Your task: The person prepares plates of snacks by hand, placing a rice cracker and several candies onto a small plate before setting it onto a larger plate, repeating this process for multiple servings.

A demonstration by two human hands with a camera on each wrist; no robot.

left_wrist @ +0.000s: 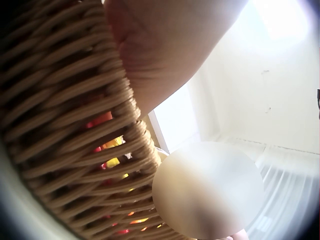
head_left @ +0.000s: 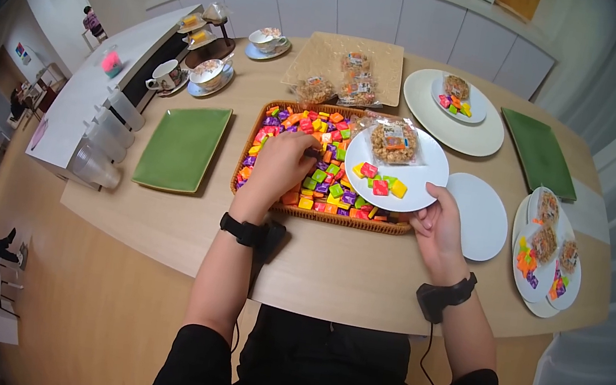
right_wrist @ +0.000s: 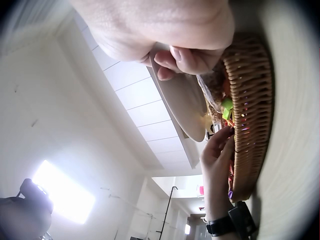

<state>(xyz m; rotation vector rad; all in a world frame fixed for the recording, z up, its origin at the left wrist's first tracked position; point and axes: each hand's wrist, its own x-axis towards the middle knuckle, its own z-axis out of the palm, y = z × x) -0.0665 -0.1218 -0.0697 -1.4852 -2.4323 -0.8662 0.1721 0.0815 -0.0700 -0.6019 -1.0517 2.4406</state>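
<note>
My left hand [head_left: 284, 167] reaches into a wicker basket [head_left: 241, 175] heaped with small wrapped candies [head_left: 312, 185] in bright colours. Its fingertips and thumb dip among the candies; I cannot tell whether they pinch one. With thumb and fingers at the rim, my right hand [head_left: 440, 231] grips a round white plate [head_left: 428, 162] over the basket's right end. On that plate lie a clear-wrapped, clumpy round snack [head_left: 394, 143] and several candies [head_left: 380, 183] in red, yellow and green. From the right wrist view, the plate [right_wrist: 182, 107] hangs tilted beside the basket [right_wrist: 252, 115].
An unladen white plate [head_left: 478, 216] sits right of the basket, with filled plates [head_left: 547, 285] beyond it. Green square plates [head_left: 183, 147] flank both sides. Behind are a tray [head_left: 307, 58] of wrapped snacks and a large plate [head_left: 415, 101]; cups [head_left: 211, 72] stand back left.
</note>
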